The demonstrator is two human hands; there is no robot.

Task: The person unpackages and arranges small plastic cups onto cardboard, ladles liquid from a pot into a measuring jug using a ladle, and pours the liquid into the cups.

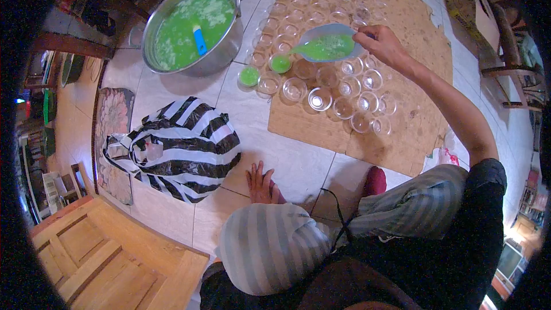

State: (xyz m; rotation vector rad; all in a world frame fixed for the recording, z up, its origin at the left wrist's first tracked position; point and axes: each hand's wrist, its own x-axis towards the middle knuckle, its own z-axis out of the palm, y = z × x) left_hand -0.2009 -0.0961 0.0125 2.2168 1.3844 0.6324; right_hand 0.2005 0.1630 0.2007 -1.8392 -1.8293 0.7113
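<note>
My right hand (381, 46) is closed on a grey plastic jug (321, 57), tilted to the left with green liquid inside. From its lip the liquid runs down at a small clear cup (280, 64), which has green in it. Another cup with green liquid (249, 76) stands just left of that one. Many clear plastic cups (294, 89) are spread in rows below and around the jug. My left hand (261, 183) lies on the tiled floor by my left knee, fingers stretched out, holding nothing.
A large metal pot (227, 51) of green liquid stands at the upper left, a blue-handled utensil (200, 42) in it. Beneath the cups lies a cardboard sheet (310, 123). A striped black-and-white plastic bag (189, 149) sits left of my left hand. A wooden panel (115, 252) fills the lower left.
</note>
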